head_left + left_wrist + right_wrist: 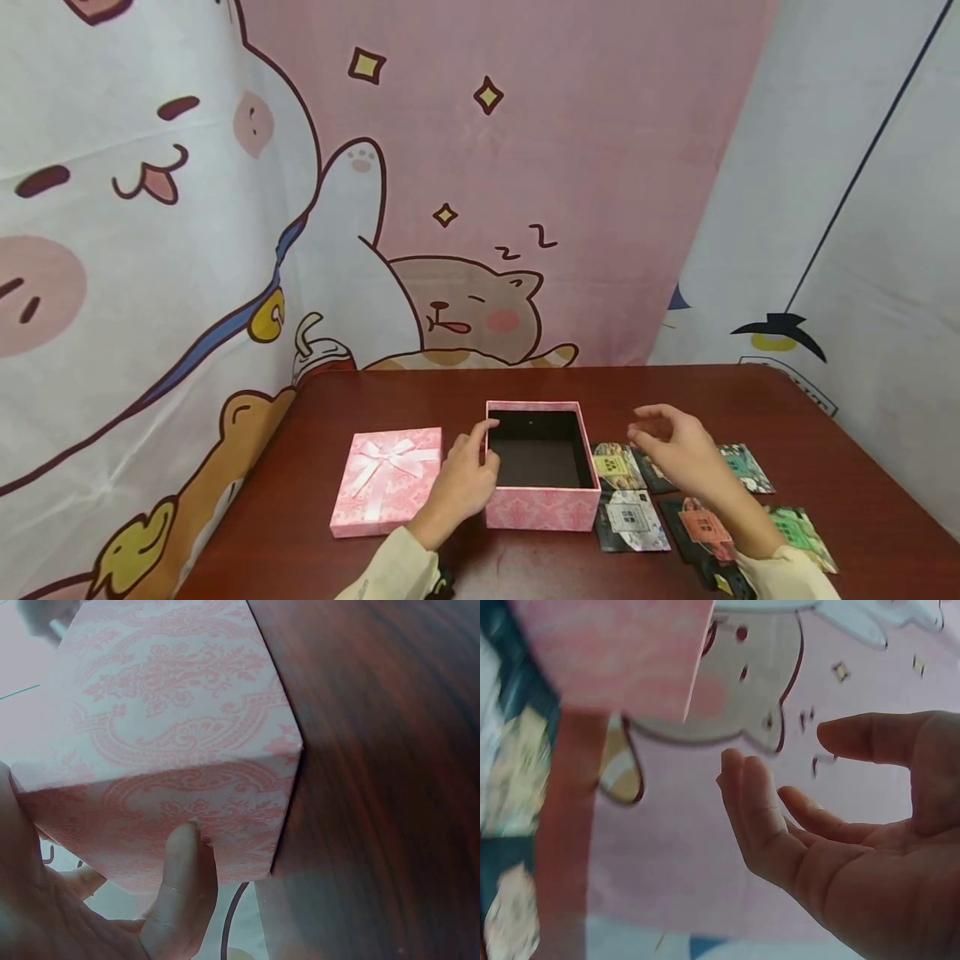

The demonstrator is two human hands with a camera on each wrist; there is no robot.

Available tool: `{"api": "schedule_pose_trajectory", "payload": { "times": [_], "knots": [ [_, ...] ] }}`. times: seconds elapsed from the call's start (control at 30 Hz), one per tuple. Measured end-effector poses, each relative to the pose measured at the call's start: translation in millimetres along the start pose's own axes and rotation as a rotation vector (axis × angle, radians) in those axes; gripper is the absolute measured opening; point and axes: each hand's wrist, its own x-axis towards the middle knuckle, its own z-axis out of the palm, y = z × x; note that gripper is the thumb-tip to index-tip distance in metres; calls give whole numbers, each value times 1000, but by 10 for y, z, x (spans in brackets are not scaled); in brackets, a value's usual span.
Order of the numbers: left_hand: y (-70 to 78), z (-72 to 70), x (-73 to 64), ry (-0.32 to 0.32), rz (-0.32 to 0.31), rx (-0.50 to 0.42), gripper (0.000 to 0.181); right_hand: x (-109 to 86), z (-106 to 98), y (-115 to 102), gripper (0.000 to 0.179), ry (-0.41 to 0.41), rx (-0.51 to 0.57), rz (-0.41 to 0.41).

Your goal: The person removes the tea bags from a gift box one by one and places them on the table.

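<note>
An open pink patterned box [540, 510] with a dark inside stands on the table. My left hand [461, 479] holds its left wall, with a finger at the top rim. In the left wrist view, the thumb of that left hand [176, 889] lies against the outer face of the box [180, 697]. My right hand [682, 446] hovers to the right of the box, over several flat printed packets [632, 521]. Its fingers are loosely bent, thumb apart, and the right wrist view shows nothing in this right hand [855, 862].
Left of the box lies a pink lid [390, 479] with a white ribbon bow. A green packet [804, 537] lies near the right forearm. Dark small items [723, 577] sit by the right sleeve. A cartoon-printed cloth [585, 167] hangs behind the brown table [420, 396].
</note>
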Motion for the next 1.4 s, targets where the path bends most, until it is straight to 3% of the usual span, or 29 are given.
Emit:
{"api": "schedule_pose_trajectory", "payload": {
  "times": [0.37,0.63,0.97,1.2,1.4],
  "knots": [
    [-14,5,7,-5,-1,-6,47,138,679,-354,37,-33,-4,-100],
    [-11,9,1,-14,-10,1,46,319,1068,-385,42,-142,-81,-39],
    [-16,6,19,-10,4,-2,47,450,1219,-304,51,-253,-222,-2],
    [-14,6,15,-21,-4,-7,47,476,1222,-302,60,-333,-265,48],
    [-23,-4,-1,-33,-14,-15,47,475,1243,-301,53,-357,-244,46]
  ]
}}
